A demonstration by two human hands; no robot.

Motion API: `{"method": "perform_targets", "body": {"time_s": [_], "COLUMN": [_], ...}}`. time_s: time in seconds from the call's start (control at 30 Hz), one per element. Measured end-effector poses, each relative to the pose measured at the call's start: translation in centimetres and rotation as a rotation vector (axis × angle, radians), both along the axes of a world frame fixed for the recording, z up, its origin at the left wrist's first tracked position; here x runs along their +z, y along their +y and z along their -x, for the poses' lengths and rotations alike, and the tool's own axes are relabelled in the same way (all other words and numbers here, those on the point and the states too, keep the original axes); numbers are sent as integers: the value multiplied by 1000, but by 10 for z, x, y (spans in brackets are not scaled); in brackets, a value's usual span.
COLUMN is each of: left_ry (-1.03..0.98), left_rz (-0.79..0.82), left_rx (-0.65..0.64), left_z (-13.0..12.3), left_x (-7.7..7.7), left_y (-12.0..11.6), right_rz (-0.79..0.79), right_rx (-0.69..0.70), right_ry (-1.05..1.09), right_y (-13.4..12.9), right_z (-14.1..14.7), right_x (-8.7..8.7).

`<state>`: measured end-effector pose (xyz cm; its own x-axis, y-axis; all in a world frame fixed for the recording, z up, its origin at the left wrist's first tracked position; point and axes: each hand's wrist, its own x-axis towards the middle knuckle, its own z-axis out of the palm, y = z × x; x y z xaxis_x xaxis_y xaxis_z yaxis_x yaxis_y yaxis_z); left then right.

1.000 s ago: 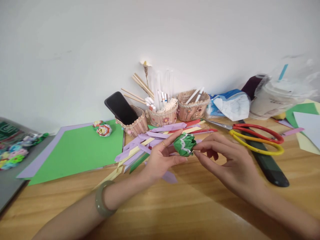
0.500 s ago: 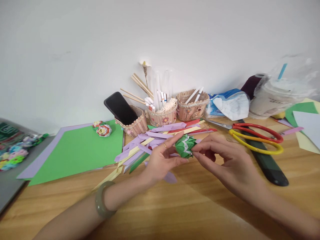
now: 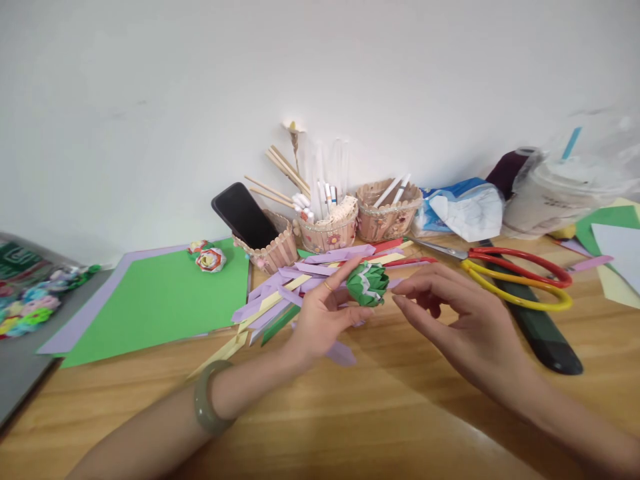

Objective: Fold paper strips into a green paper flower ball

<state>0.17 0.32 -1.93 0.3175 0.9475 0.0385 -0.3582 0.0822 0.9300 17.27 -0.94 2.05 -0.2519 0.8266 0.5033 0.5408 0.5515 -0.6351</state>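
Observation:
My left hand (image 3: 327, 310) grips a small green-and-white folded paper ball (image 3: 368, 284) between thumb and fingers, above the table. Its surface is made of overlapping pointed folds, with a white zigzag band through the green. My right hand (image 3: 450, 313) is just to the right of the ball, a small gap from it. Its thumb and index tip are slightly apart with nothing visible between them, and the other fingers curl behind. Behind and below the ball lies a loose pile of folded paper strips (image 3: 285, 293) in purple, yellow, green and red.
Scissors (image 3: 520, 277) with red and yellow handles rest over a dark flat tool (image 3: 545, 340) at right. Three wooden-stick baskets (image 3: 327, 237) line the wall, one holding a phone (image 3: 245, 215). Green paper (image 3: 160, 307) with two paper rosettes (image 3: 210, 260) lies left; a bagged cup (image 3: 540, 200) stands right.
My right fingertips have drawn back a little from the paper ball, which they were touching before. The ball has turned slightly in my left hand.

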Motion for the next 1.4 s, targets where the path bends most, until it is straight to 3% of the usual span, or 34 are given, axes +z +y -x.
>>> {"method": "perform_targets", "body": {"time_s": [0.43,0.7,0.93,1.2,1.4], "left_ry": [34,16,22,32,30], "left_rz": [17,0,43,8,6], "left_rx": [-12,-72,-72,-77,-62], "left_z": [-1,-3,-3,-3,-3], "left_x": [0,-2,1,1,1], "left_y": [1,-1,-1,-1,-1], "right_rz": [109,16,27,-173,-152], "right_rx": [37,104,106,103,137], "right_ry": [-22,16,-8,-75,-80], "right_y": [2,1,1,4,5], "right_z": [0,0,1,-2,-4], "right_x": [1,1,3,-2,0]}}
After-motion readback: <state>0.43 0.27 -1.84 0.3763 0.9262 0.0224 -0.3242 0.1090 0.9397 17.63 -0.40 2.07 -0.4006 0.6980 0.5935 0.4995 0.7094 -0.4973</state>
